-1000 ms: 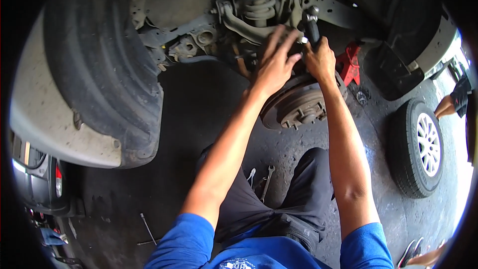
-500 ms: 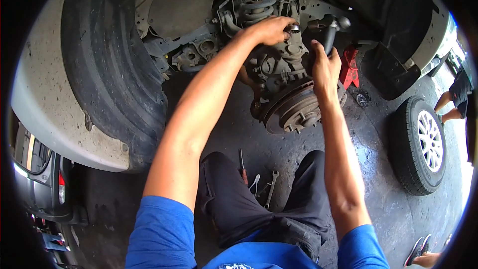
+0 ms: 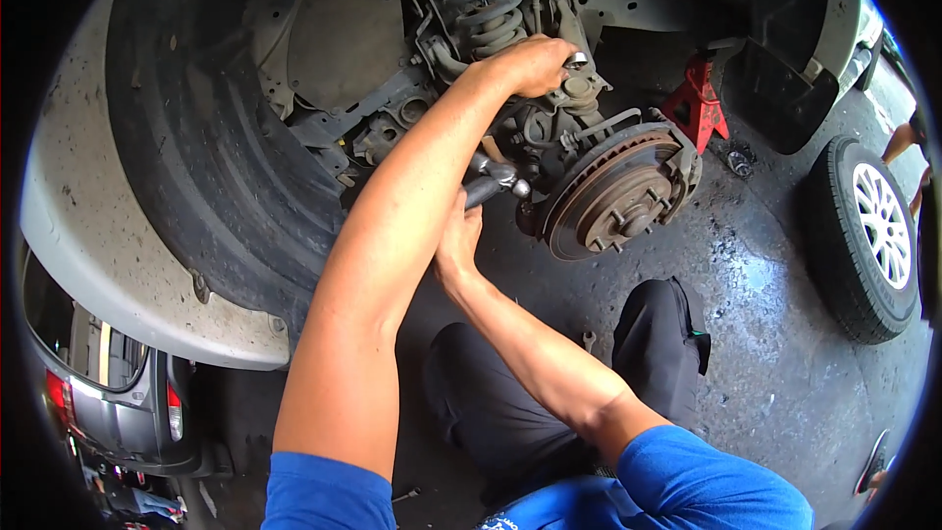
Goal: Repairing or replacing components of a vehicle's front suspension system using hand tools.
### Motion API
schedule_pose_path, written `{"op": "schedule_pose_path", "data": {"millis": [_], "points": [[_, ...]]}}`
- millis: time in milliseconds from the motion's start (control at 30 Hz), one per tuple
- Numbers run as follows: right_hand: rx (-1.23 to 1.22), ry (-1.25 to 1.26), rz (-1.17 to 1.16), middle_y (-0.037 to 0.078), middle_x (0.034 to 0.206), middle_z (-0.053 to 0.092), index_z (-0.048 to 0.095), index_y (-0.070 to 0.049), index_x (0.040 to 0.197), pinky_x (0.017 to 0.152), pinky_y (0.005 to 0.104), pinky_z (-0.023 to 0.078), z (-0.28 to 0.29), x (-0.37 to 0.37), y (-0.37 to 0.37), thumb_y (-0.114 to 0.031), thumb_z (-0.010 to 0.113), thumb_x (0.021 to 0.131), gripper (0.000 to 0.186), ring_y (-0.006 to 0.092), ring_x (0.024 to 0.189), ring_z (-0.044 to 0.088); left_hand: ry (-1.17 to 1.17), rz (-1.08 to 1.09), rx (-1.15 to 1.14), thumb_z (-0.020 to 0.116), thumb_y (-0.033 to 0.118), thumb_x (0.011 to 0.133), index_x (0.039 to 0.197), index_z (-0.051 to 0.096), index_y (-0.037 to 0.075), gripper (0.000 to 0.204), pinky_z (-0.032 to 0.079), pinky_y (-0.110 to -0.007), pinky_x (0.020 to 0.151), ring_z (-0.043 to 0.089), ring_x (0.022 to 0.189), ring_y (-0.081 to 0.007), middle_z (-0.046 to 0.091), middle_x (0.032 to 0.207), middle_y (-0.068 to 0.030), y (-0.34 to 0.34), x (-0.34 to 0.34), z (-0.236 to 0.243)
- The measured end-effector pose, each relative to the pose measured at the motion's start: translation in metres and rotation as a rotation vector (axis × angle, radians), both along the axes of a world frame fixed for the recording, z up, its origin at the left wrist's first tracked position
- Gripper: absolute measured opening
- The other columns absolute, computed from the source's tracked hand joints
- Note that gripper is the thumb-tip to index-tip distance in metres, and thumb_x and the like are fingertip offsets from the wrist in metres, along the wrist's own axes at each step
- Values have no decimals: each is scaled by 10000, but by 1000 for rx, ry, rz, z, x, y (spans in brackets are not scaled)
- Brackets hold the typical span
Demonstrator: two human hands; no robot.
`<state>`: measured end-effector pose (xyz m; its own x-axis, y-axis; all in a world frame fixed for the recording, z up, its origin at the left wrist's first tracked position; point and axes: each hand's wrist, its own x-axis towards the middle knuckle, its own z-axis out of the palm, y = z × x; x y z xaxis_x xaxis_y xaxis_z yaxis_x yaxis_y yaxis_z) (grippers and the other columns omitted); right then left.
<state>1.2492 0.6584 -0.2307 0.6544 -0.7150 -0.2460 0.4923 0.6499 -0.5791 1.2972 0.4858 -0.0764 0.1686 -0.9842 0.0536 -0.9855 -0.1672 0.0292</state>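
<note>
My left hand [image 3: 538, 67] is closed at the top of the steering knuckle [image 3: 581, 93], below the coil spring [image 3: 481, 0]. A shiny round metal end [image 3: 576, 60] sticks out past its fingers; the rest of that tool is hidden in the hand. Beneath my left forearm, my right hand [image 3: 459, 236] grips a hammer by its dark handle [image 3: 481, 192]. The steel hammer head [image 3: 504, 175] is beside the inner side of the knuckle, left of the rusty brake disc [image 3: 628, 198]. Whether the head touches any part, I cannot tell.
A red jack stand [image 3: 699, 103] stands behind the disc. To the right, a removed wheel [image 3: 865, 236] rests on the floor. The wheel-arch liner [image 3: 196, 157] and bumper [image 3: 118, 265] flank my left. A wrench [image 3: 589, 341] lies between my knees.
My right hand has swung the hammer from the right of the knuckle down and left, under my left forearm. The left hand stays at the knuckle. The disc appears further right, and the view has tilted.
</note>
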Motion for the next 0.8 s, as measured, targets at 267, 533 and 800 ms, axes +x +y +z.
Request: {"op": "schedule_pose_path", "data": {"millis": [267,533,800], "points": [[16,-3,39,237,1018,659,526,149,1138,850,407,480,-35,81,-80,-389,544,972,564,296,904,647,-148,-165,-94,618,125,919,1194,613,36,289,451,-450,973,571,1135,-371,615,1129,-179,-29,-5,-12],[112,4,160,181,947,664,564,121,1152,820,384,468,-13,70,-92,-360,529,956,521,253,858,606,-25,-127,-115,626,130,921,1227,598,22,326,461,-467,930,601,1091,-388,655,1103,-204,-14,1,-10],[-210,-39,567,101,710,575,473,-3,1006,479,339,499,-13,-70,-43,-280,563,970,293,197,531,586,423,128,-727,582,113,961,1143,591,38,196,504,-343,852,665,953,-175,700,974,-90,103,20,-10]]}}
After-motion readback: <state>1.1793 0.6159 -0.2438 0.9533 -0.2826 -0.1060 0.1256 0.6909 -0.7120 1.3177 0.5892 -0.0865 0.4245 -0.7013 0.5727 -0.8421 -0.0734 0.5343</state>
